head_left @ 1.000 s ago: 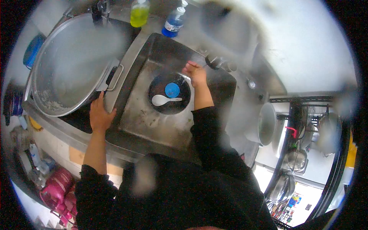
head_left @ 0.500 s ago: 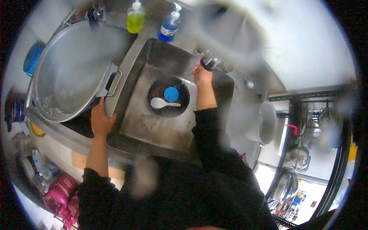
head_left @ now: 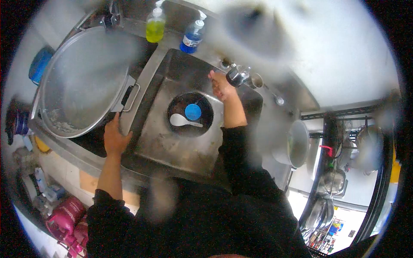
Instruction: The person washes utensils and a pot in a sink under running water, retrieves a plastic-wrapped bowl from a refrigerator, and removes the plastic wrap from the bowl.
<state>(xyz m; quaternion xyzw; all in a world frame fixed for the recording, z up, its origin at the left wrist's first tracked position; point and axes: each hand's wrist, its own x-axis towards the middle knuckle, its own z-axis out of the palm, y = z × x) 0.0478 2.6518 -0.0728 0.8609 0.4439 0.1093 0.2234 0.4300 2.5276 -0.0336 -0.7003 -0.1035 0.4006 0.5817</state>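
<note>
My left hand (head_left: 115,136) rests with its fingers apart at the sink divider, just below the handle side of a large round metal pot (head_left: 86,86). Near the dark-tipped faucet (head_left: 235,76), my right hand (head_left: 221,86) is raised over the right side of the steel sink (head_left: 172,152), fingers loosely apart and nothing visible in them. A dark round bowl (head_left: 173,102) lies in the sink, with a white spoon (head_left: 180,121) and a blue round piece (head_left: 193,112) in it.
Pump bottles of yellow-green soap (head_left: 155,31) and blue liquid (head_left: 190,41) stand behind the sink. A pale bucket (head_left: 297,144) is at the right, beside a black rack (head_left: 325,167) with metal pans. Pink-red containers (head_left: 69,215) sit at lower left.
My right hand has moved slightly left and down, away from the faucet head. My left hand stays beside the pot. The whole view has shifted slightly.
</note>
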